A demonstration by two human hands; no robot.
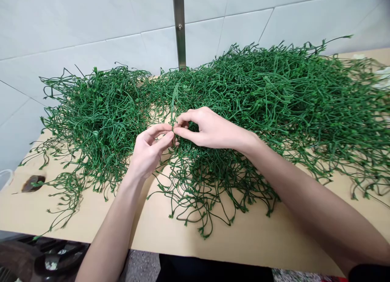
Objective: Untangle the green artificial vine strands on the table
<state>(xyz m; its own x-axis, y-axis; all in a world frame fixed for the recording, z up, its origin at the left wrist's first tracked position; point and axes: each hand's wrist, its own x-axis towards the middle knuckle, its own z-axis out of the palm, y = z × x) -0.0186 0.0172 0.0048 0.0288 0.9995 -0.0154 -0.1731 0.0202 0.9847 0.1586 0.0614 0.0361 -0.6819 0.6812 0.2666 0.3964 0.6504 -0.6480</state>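
My left hand (149,150) and my right hand (210,130) meet over the middle of the table, thumbs and fingers pinched together. Between their fingertips is a green plastic stem (174,98), its upper part rising above the fingers; its lower end is hidden by them. A large tangled heap of green artificial stems (268,87) with small budded tips spreads behind and right of my hands. To the left lies another heap of the same stems (100,111). Looser stems (201,192) trail toward me under my right wrist.
The pale wooden table (170,237) stands against a white tiled wall (76,22), with a metal post (179,30) at the back. A dark hole (33,184) is near the table's left edge. White pieces (382,77) lie far right. A dark basket (57,253) is below left.
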